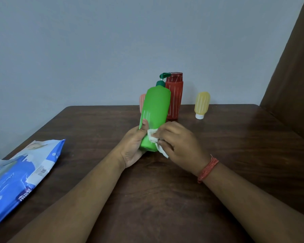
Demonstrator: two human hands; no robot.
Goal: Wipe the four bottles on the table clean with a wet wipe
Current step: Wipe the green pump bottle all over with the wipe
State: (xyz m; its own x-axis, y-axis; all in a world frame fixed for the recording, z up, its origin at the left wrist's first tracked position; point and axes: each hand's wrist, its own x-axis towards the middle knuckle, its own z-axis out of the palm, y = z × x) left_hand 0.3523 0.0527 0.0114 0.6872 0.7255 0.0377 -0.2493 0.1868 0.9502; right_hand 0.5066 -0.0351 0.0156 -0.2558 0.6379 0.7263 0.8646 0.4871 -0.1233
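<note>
Green plastic is what the person is handling: the green pump bottle is being held off the table, tilted slightly so its dark pump head leans toward the wall. The left hand is cupping the lower body from underneath, fingers wrapped round the far side and thumb pressing flat on the front. The right hand is pinching a crumpled white wet wipe between curled fingers and thumb and pressing it against the bottle's lower right side, just above the base.

Behind the green pump bottle the dark red bottle is standing upright on the table; to the left of the green bottle a pink bottle is peeking out, mostly hidden. Well to the right of it, the small yellow bottle is standing cap-down. Far to its left, the blue wipe packet is lying at the table's edge.

The bottle is probably rigid, smooth plastic, and how full it is cannot be told from outside, so its weight is a guess. Damp from the wipe, its smooth wall is likely getting slippery, so a firm wrap round the lower body, as the left hand has now, seems the safest hold. The pump neck looks thin and is probably a poor place to grip; turning the body within the palm would likely bring unwiped sides round.
</note>
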